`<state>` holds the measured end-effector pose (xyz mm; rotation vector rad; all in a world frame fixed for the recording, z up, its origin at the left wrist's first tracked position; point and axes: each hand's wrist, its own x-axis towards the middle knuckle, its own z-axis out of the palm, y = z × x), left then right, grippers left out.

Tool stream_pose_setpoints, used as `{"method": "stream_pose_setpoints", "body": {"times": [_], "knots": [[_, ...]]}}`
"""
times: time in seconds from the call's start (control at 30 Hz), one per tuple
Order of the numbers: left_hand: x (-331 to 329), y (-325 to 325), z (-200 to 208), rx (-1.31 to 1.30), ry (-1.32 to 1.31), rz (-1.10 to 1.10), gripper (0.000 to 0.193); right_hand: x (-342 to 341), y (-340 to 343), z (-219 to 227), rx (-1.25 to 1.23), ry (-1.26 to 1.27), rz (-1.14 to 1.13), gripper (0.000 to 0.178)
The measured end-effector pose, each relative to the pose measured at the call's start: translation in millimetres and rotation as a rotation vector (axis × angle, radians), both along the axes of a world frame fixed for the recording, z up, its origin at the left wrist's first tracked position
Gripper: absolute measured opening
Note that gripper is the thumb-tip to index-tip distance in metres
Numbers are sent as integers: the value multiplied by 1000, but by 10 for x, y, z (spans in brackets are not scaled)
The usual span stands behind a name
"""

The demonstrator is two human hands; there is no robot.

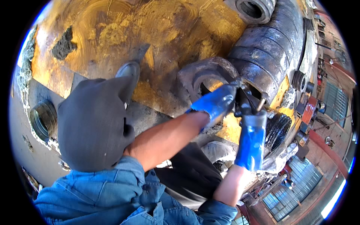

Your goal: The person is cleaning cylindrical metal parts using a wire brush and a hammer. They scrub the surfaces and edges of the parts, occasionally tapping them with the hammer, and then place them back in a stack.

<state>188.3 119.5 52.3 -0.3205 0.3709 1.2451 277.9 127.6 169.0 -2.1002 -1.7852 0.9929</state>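
My left hand, in a blue glove with darkened fingers, reaches to the opening of a grimy metal collar. Its fingers are closed, but what they grip is hidden. Close beside it on the right, my right hand wears a blue glove with a dark palm. Its fingers are wrapped round a short tan rod with a rounded end. The two hands nearly meet at the near end of a long dark row of metal rings. Dark shapes between the fingers are blurred and cannot be told apart.
Yellow, grease-smeared sheeting spreads across the far side. Another thick metal ring lies at the top. A black ribbed cylinder stands right of my right hand. My bent knee and shoe are at left, near a short metal sleeve.
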Motion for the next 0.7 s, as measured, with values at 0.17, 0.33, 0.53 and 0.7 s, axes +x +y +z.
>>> {"method": "stream_pose_setpoints", "body": {"times": [0.17,0.33,0.53,0.7], "knots": [[-64,-19,21,-8,-6,-8,34,32,-107,-3,12,-42,-13,26],[-102,20,31,8,-8,-14,33,-15,-133,-13,26,-36,-15,26],[-17,-32,133,7,-27,-11,33,-47,-101,183,-9,-42,-8,25],[-96,-47,55,-2,-8,-8,33,-85,-168,-8,32,-62,5,25]]}}
